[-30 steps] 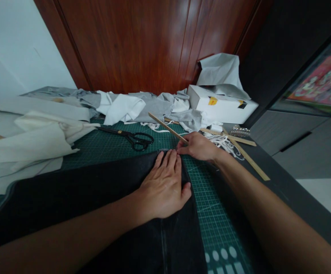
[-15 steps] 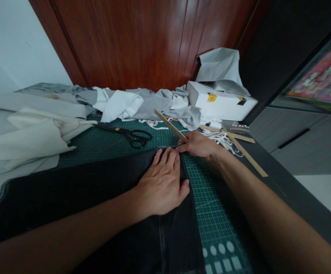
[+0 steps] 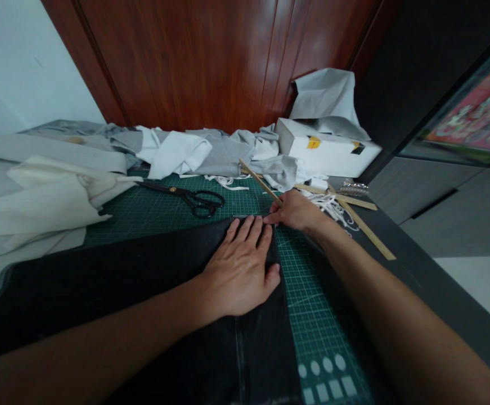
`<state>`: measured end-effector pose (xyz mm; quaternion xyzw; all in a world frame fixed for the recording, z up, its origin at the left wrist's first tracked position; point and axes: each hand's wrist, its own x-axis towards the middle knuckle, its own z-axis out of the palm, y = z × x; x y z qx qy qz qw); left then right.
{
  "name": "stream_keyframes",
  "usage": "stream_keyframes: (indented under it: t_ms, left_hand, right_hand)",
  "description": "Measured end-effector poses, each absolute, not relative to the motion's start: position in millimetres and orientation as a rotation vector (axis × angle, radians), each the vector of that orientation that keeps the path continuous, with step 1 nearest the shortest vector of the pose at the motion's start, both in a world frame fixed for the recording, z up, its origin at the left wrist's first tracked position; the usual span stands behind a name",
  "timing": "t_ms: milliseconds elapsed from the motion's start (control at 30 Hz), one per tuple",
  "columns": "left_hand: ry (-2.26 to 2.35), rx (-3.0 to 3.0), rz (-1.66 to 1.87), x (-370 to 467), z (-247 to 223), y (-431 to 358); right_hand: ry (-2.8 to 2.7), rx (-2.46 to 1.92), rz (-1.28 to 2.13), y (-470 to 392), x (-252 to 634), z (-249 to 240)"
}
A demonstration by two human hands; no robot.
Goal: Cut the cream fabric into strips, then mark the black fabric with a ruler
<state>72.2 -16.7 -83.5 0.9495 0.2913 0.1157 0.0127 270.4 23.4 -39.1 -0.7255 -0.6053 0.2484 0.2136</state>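
Note:
My left hand (image 3: 242,270) lies flat on black fabric (image 3: 143,281), near its upper right corner, fingers stretched out and slightly spread. Just past those fingertips, my right hand (image 3: 291,211) is closed around a thin wooden ruler (image 3: 261,183) that points up and to the left. Its fingertips pinch close to the fabric's corner; whether they also grip the edge there, I cannot tell. A pale line of stitching shows at the fabric's top edge by my left fingers. Beneath everything lies a green cutting mat (image 3: 312,304) with a grid.
Black scissors (image 3: 205,202) rest on the mat beyond the fabric. Cream cloth (image 3: 37,197) is heaped at left, with grey and white scraps (image 3: 223,154) along the wooden door (image 3: 185,62). A white box (image 3: 329,152), wooden strips (image 3: 367,230) and white cords (image 3: 333,208) are at right.
My right hand has shifted slightly to the right and away from me, carrying the wooden ruler along. My left hand stays pressed on the fabric, its fingers a bit more spread.

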Motion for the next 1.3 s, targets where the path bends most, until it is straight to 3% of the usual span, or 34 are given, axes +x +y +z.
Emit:
stream_keyframes:
  t_ms: [633,967,1133,1300]
  left_hand:
    - [0.747,2.957,0.299,58.9,-74.8,2.6]
    - [0.750,2.953,0.297,58.8,-75.9,6.1]
    - [0.712,2.956,0.312,58.5,-71.6,6.3]
    - [0.607,2.934,0.265,55.6,-63.1,11.6]
  right_hand:
    - [-1.610,-2.126,0.574,21.5,273.4,-42.1]
    - [-1.187,-1.690,0.997,-13.8,266.8,6.9]
    - [-0.794,-1.419,1.346,-44.9,230.2,-14.2]
    - [-0.782,-1.466,1.363,-63.0,215.6,-36.9]
